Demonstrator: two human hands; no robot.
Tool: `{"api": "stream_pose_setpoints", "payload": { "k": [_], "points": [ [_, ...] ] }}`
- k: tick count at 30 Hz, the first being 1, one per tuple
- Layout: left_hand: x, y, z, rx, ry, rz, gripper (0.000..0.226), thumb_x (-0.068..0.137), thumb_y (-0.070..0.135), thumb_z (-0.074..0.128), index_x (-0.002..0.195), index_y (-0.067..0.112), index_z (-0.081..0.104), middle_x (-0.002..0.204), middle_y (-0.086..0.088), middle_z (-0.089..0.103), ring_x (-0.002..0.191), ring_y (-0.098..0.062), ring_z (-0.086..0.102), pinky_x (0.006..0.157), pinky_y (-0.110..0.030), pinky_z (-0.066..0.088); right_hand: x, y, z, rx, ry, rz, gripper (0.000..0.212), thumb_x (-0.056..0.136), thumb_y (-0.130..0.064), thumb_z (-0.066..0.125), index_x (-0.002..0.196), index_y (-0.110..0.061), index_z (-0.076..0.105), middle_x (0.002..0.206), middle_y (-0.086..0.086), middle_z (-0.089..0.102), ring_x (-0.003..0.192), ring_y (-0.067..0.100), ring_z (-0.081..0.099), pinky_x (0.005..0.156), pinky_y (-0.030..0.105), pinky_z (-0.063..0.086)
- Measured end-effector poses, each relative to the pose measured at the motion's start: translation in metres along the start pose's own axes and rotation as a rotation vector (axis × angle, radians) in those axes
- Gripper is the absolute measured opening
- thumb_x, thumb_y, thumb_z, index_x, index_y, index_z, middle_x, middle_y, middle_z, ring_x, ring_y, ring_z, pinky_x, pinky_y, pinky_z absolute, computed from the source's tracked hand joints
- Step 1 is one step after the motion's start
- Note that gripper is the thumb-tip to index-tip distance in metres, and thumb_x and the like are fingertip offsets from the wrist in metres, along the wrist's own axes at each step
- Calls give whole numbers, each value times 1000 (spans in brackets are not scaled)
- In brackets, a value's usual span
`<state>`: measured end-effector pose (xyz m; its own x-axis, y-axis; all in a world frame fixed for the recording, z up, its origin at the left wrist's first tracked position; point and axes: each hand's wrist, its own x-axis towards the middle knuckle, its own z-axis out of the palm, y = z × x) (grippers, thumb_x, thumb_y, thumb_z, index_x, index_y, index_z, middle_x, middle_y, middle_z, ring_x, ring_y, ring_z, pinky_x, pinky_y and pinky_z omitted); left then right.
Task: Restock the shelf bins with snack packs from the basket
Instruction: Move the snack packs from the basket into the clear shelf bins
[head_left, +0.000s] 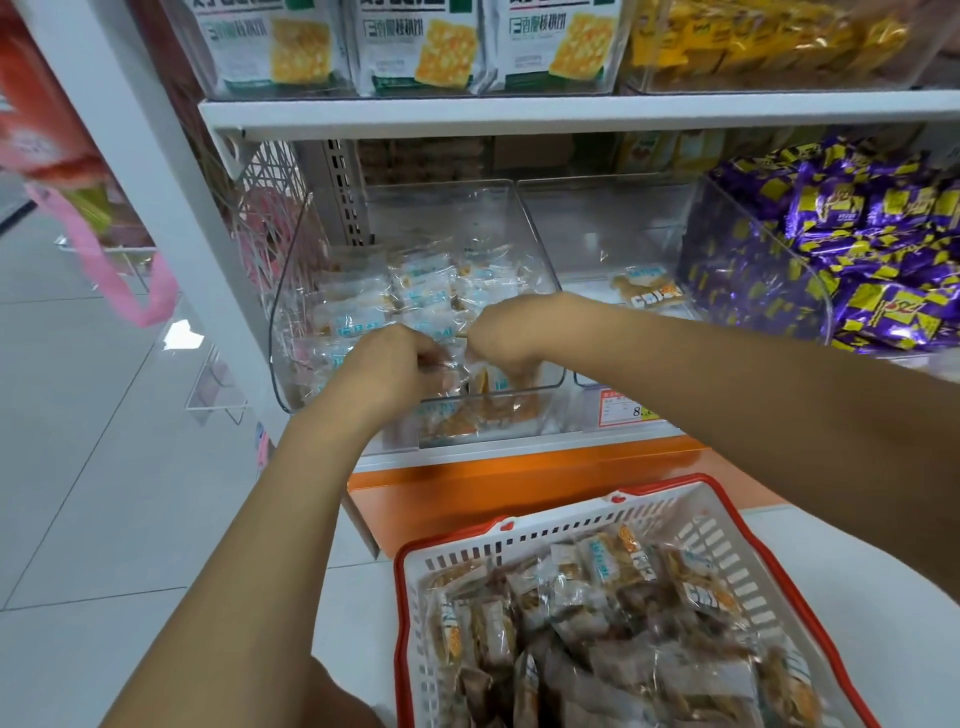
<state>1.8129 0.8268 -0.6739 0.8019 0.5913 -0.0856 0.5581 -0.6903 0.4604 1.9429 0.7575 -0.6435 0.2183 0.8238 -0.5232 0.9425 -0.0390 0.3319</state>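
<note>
A clear plastic shelf bin (291, 291) holds several small clear snack packs (415, 296) with blue print. Both my hands reach over its front edge. My left hand (395, 364) has its fingers curled down among the packs at the bin's front. My right hand (504, 338) is beside it, fingers curled around a snack pack (483, 384) with an orange-brown bar inside. Below, at bottom right, a white basket with a red rim (519, 530) is filled with several similar snack packs (597, 603).
A second clear bin (613, 218) to the right holds one orange pack (649, 291). Further right a bin of purple-and-yellow packs (841, 260). The upper shelf (519, 111) carries cracker bags and yellow snacks. A pink bag (130, 280) hangs at left over grey floor tiles.
</note>
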Motion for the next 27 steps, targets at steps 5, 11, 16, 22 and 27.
{"api": "stream_pose_setpoints", "payload": {
  "k": [5, 11, 16, 22, 27],
  "points": [
    [-4, 2, 1, 4, 21, 41, 34, 88, 22, 68, 120, 15, 64, 119, -5, 65, 108, -21, 58, 85, -24, 41, 2, 4, 8, 3, 117, 35, 19, 88, 1, 53, 73, -8, 46, 68, 1, 38, 54, 13, 35, 48, 24, 31],
    [-12, 5, 7, -9, 109, 111, 31, 89, 33, 63, 113, 14, 68, 111, -7, 66, 102, -23, 59, 82, -28, 44, 6, 5, 12, 23, 138, 0, 11, 86, -14, 65, 91, -7, 58, 67, 0, 41, 55, 14, 37, 47, 26, 32],
    [-21, 6, 19, 27, 285, 178, 29, 91, 25, 60, 117, 12, 66, 115, -11, 64, 104, -28, 59, 83, -31, 43, -6, 5, 16, 109, 190, 18, 28, 85, -30, 69, 77, -9, 52, 69, 2, 47, 57, 17, 42, 50, 27, 35],
    [-58, 13, 28, -85, 450, 379, 29, 90, 33, 45, 69, 17, 57, 68, -2, 58, 64, -22, 53, 59, -32, 39, -74, -13, 34, 342, 679, 110, 15, 90, -28, 53, 85, -15, 58, 84, 2, 62, 79, 22, 55, 68, 34, 46],
    [-93, -8, 68, 366, -20, 320, 34, 98, 37, 42, 70, 19, 47, 66, 0, 49, 65, -21, 51, 56, -29, 33, -119, -52, 101, 538, 495, 103, 16, 92, -32, 54, 83, -20, 56, 79, -3, 60, 75, 15, 55, 64, 27, 40]
  ]
}}
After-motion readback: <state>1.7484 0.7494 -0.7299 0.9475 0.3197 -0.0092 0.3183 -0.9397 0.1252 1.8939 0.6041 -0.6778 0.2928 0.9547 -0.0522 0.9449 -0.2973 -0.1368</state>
